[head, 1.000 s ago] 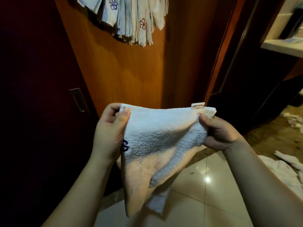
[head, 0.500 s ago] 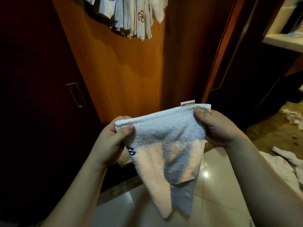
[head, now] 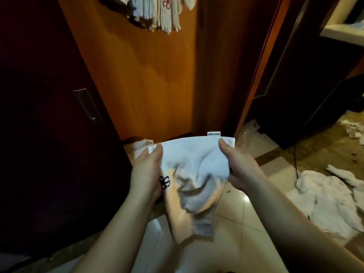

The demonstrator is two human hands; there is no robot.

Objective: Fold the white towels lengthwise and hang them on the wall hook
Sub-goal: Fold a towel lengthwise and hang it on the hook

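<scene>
A white towel (head: 195, 174) with a small label on its top edge and a dark embroidered mark hangs between both hands in front of me. My left hand (head: 146, 170) pinches its upper left corner, thumb on the front. My right hand (head: 235, 164) pinches the upper right corner beside the label. The cloth sags and creases in the middle, its lower end drooping to a point. Several folded white towels (head: 159, 12) hang on the orange wooden wall at the top of the view; the hook is out of sight.
A pile of loose white towels (head: 331, 200) lies on the tiled floor at the right. A dark door with a recessed handle (head: 86, 104) stands to the left. Crumpled plastic (head: 249, 129) sits by the door frame, scraps of paper (head: 352, 129) lie farther right.
Both hands have lowered the towel and come closer together. The cloth now sags and bunches between them. The view has tilted downward, so the hanging towels sit higher in frame.
</scene>
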